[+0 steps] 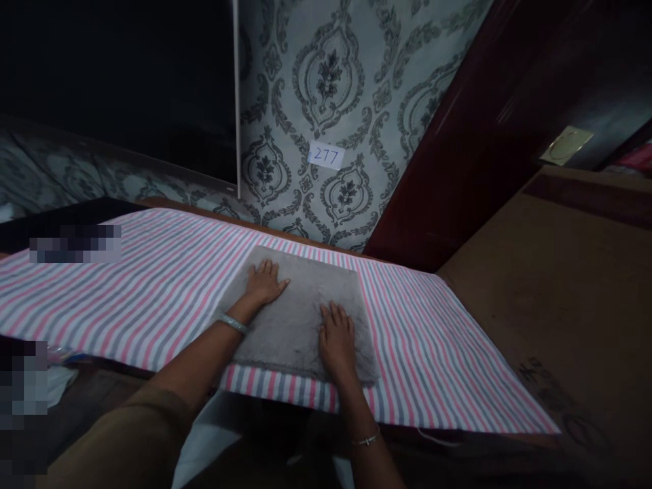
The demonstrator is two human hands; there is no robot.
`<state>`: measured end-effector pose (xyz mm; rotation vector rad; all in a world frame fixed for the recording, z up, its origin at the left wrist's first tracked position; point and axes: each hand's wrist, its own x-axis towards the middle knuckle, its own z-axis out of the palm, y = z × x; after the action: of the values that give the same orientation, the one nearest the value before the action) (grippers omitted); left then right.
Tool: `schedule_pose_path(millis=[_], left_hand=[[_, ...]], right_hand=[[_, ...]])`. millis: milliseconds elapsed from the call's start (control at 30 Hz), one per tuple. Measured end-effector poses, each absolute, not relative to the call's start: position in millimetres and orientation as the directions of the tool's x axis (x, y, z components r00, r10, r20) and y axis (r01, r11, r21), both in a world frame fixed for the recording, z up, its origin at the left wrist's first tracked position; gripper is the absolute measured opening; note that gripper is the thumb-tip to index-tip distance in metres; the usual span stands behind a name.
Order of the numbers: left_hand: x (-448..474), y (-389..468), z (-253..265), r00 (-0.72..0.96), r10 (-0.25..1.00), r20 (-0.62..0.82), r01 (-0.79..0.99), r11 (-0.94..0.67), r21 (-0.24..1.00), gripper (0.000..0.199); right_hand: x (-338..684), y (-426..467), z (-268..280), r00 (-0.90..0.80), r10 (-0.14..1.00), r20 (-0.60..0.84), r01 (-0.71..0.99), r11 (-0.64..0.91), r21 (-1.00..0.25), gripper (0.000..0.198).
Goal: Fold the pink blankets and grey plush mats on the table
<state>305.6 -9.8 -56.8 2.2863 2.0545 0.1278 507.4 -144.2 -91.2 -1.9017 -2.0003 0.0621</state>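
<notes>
A grey, plush-looking square cloth (pixel 300 319) lies flat on a pink, grey and white striped sheet (pixel 428 339). Near its far left part, my left hand (pixel 265 282) rests palm down with the fingers spread. My right hand (pixel 337 339) lies palm down on the right half of the grey piece, its fingers stretched out. Neither hand grips anything. Whether the grey piece is a folded cloth or a cushion cover, I cannot tell. A bangle is on my left wrist and a thin bracelet on my right.
A large dark screen (pixel 122 81) hangs on the patterned wall (pixel 285 102) behind the table, beside a paper label (pixel 326 155) reading 277. To the right stands a big cardboard box (pixel 555 292) against a dark red panel (pixel 458 142). Something black (pixel 56 216) lies at the far left.
</notes>
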Motion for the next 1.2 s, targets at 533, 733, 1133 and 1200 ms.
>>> schedule_pose_path(millis=[533, 733, 1133, 1200], left_hand=[[293.0, -35.0, -60.3, -0.038, 0.997, 0.072, 0.998, 0.034, 0.06, 0.079], [296.5, -20.2, -50.8, 0.08, 0.996, 0.036, 0.991, -0.083, 0.108, 0.071], [295.4, 38.3, -52.4, -0.014, 0.997, 0.073, 0.993, 0.005, 0.12, 0.075], [293.4, 36.7, -53.3, -0.098, 0.992, 0.085, 0.986, 0.085, 0.142, 0.078]], right_hand=[[506.8, -145.4, -89.0, -0.013, 0.966, 0.26, 0.95, 0.093, -0.298, 0.054], [505.5, -144.2, -88.8, -0.012, 0.965, 0.263, 0.95, 0.093, -0.299, 0.054], [505.4, -142.1, -90.7, 0.007, 0.957, 0.29, 0.936, 0.096, -0.339, 0.055], [506.0, -141.8, -91.0, 0.008, 0.956, 0.292, 0.935, 0.097, -0.341, 0.055]])
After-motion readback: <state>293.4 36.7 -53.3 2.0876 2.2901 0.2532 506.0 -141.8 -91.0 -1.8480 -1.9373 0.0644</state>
